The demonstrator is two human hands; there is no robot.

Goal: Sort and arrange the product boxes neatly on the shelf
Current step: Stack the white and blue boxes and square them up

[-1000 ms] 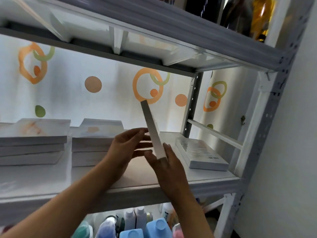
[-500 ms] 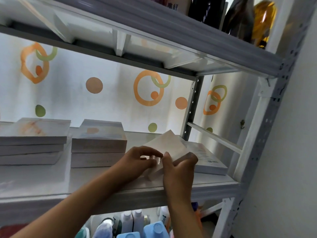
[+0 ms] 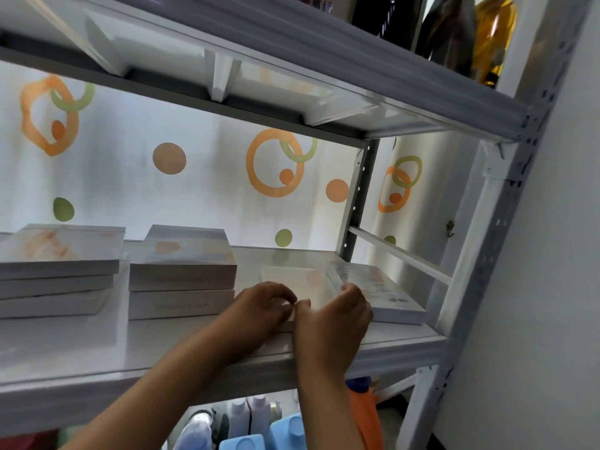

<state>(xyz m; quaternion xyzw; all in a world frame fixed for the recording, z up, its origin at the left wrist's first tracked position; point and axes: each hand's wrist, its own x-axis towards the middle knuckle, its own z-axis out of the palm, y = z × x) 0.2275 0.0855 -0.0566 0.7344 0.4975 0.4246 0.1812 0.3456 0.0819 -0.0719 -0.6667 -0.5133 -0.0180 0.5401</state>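
A flat white product box (image 3: 293, 280) lies on the white shelf board (image 3: 136, 349), between the middle stack and the right box. My left hand (image 3: 263, 308) holds its near left corner with curled fingers. My right hand (image 3: 337, 316) grips its near right edge, thumb on top. A stack of two white boxes (image 3: 183, 271) sits to the left of it. Further left lies a stack of three boxes (image 3: 58, 267). One single box (image 3: 380, 290) lies at the right end of the shelf.
The shelf above (image 3: 292, 60) hangs low over the boxes and carries dark bottles (image 3: 454, 34). A grey upright post (image 3: 487, 254) and a cross rail (image 3: 399, 254) close the right side. Blue and white bottles (image 3: 253, 427) stand on the level below.
The box stood upright on its edge in both hands a second ago. It has been tipped down and now lies flat on the shelf, with both hands lower on its near edge.
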